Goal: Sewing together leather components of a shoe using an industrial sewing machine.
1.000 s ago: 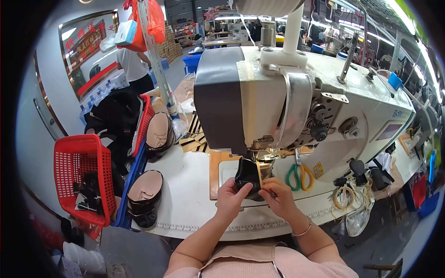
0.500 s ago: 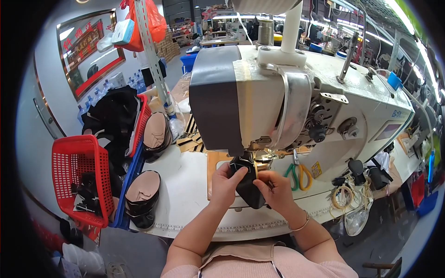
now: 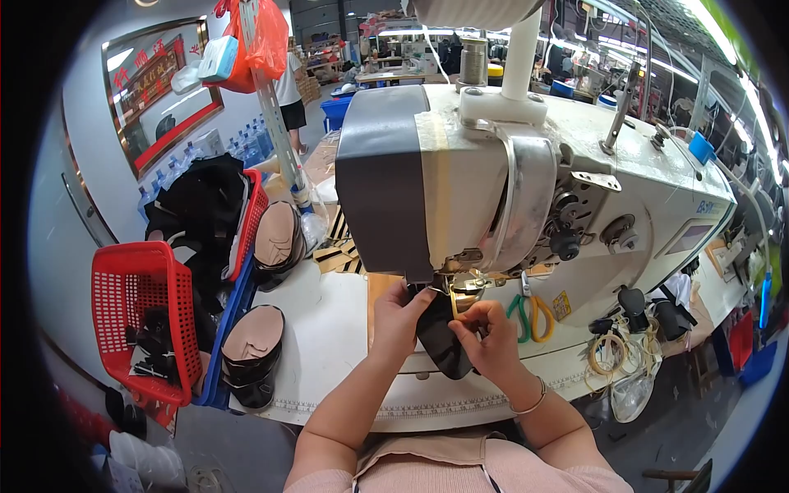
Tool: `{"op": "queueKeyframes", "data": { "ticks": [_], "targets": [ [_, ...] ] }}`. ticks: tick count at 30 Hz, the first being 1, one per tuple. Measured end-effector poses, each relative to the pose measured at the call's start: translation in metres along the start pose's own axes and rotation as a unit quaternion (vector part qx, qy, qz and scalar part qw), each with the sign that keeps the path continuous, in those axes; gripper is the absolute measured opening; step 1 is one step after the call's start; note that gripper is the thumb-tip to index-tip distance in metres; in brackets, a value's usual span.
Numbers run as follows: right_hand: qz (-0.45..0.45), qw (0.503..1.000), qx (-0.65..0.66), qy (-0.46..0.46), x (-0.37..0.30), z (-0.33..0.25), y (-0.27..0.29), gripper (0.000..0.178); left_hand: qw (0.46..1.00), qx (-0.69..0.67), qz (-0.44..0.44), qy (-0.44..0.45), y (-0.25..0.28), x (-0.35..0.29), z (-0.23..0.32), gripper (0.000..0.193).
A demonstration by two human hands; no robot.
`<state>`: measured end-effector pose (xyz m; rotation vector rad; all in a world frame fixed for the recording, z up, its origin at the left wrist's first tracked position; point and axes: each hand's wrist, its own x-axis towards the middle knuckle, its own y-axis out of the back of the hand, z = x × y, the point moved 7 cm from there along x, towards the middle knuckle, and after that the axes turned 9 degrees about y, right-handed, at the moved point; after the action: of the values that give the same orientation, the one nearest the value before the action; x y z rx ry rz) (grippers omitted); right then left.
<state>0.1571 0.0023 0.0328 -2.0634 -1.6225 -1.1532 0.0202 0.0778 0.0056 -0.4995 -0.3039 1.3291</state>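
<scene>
A black fabric or leather piece [image 3: 441, 338] lies under the needle area of a large white and grey sewing machine [image 3: 472, 185], its rounded end hanging toward me. My left hand [image 3: 399, 319] pinches its left edge close to the presser foot [image 3: 444, 287]. On the other side, my right hand [image 3: 486, 337] grips the piece's right edge between thumb and bent fingers. The needle tip is hidden behind the machine head and the fingers. Scissors with green and yellow handles [image 3: 541, 319] lie just right of my right hand.
Two stacks of beige and black pieces [image 3: 253, 335] stand on the table's left side. Beyond them are a red basket [image 3: 185, 320] and a blue tray [image 3: 215, 382]. Cords and a plastic bag [image 3: 633, 393] sit at the right. A person [image 3: 289, 99] stands in the back left.
My left fingers have shifted up toward the presser foot, and the thumb no longer lies over the piece's middle. The black piece has turned slightly. A person in the background shows more fully.
</scene>
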Motion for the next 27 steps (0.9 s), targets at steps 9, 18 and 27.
{"op": "queueKeyframes", "data": {
  "ticks": [9, 18, 27],
  "targets": [
    [0.050, 0.962, -0.210, 0.169, 0.004, -0.038, 0.018, 0.019, 0.999, -0.033, 0.008, 0.002, 0.006, 0.015, -0.003, 0.012],
    [0.174, 0.981, 0.067, -0.047, -0.003, 0.034, 0.040, 0.024, 0.998, -0.065, -0.018, 0.015, 0.003, 0.018, -0.009, 0.007],
    [0.127, 0.966, 0.189, -0.122, 0.012, 0.048, 0.034, 0.013, 0.804, 0.447, 0.041, -0.391, 0.020, 0.019, 0.027, 0.033]
  ]
}}
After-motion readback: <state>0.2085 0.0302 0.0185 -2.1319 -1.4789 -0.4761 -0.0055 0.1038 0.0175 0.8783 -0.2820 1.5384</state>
